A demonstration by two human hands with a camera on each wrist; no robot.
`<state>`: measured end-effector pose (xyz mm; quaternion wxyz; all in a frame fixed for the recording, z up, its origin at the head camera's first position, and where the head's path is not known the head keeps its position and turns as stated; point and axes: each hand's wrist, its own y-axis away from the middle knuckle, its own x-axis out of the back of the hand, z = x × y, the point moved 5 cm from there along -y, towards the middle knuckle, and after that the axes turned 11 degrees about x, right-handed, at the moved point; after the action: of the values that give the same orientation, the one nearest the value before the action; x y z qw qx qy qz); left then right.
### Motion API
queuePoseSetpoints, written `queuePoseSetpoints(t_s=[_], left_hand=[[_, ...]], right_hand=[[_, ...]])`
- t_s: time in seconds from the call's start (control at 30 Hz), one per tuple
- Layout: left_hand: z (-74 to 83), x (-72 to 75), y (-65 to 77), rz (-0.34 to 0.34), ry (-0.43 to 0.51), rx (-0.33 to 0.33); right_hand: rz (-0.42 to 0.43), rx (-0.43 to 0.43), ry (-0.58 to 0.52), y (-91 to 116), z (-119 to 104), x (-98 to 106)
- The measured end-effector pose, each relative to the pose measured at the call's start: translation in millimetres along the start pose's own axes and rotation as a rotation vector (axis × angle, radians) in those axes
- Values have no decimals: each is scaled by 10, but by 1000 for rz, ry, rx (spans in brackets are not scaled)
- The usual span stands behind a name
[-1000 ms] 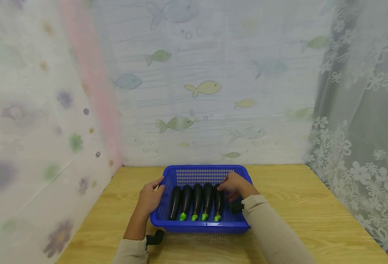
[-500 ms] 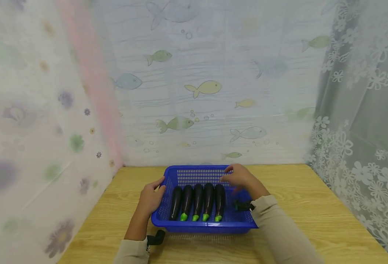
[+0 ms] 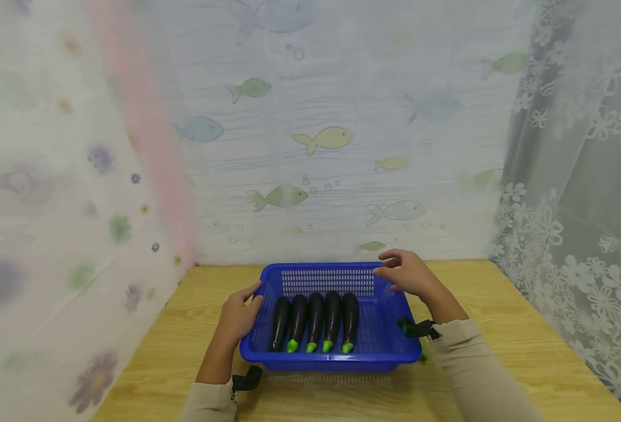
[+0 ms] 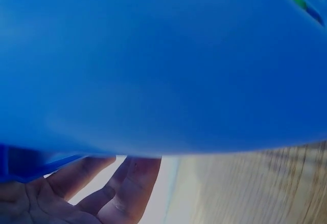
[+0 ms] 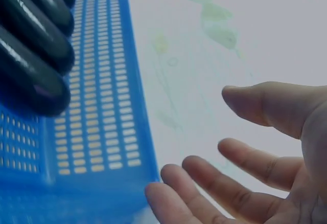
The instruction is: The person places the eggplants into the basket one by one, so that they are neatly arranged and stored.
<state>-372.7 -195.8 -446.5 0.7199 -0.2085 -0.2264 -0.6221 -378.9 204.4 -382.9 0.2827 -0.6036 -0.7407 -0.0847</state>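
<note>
A blue plastic basket (image 3: 331, 364) stands on the table with several dark eggplants (image 3: 316, 322) in a row inside, green stem ends toward me. My left hand (image 3: 238, 316) holds its left rim, thumb and fingers at the edge. Up close in the left wrist view, the blue wall (image 4: 153, 70) covers most of that hand (image 4: 125, 198). My right hand (image 3: 407, 274) hovers at the back right corner, holding nothing. Its fingers are spread and loosely bent beside the basket's rim in the right wrist view, with the eggplants' rounded ends (image 5: 51, 98) to the left.
The wooden table (image 3: 479, 328) reaches back to a fish-print curtain (image 3: 331, 193). A small green bit (image 3: 423, 356) shows beside the basket's right front corner, below the right wrist's black strap (image 3: 418, 328). Flowered sheets hang on both sides.
My right hand has let go of the rightmost eggplant and moved up and right to the basket's back corner. My left hand has stayed at the left rim.
</note>
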Motion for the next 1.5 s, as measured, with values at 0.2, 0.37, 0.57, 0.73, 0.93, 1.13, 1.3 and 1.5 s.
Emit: queuePoseSetpoints(t_s=[0.2, 0.37, 0.57, 0.73, 0.93, 1.13, 1.3, 1.5], left_hand=[[-3, 28, 7, 2, 4, -2], [-14, 39, -3, 7, -8, -14], [-40, 63, -7, 4, -16, -18], [-56, 90, -9, 0, -7, -6], [-94, 131, -23, -3, 11, 7], [-139, 170, -41, -7, 20, 12], [-158, 181, -48, -8, 24, 15], [-153, 172, -46, -8, 28, 17]], right_hand=[[74, 15, -34, 110, 116, 165], [113, -2, -44, 199, 259, 242], [126, -36, -60, 290, 413, 265], [125, -78, -68, 344, 583, 231], [115, -134, -64, 397, 841, 135], [112, -165, -67, 427, 1032, 22], [113, -177, -35, 424, 1128, -43], [104, -170, 80, 419, 1120, -97]])
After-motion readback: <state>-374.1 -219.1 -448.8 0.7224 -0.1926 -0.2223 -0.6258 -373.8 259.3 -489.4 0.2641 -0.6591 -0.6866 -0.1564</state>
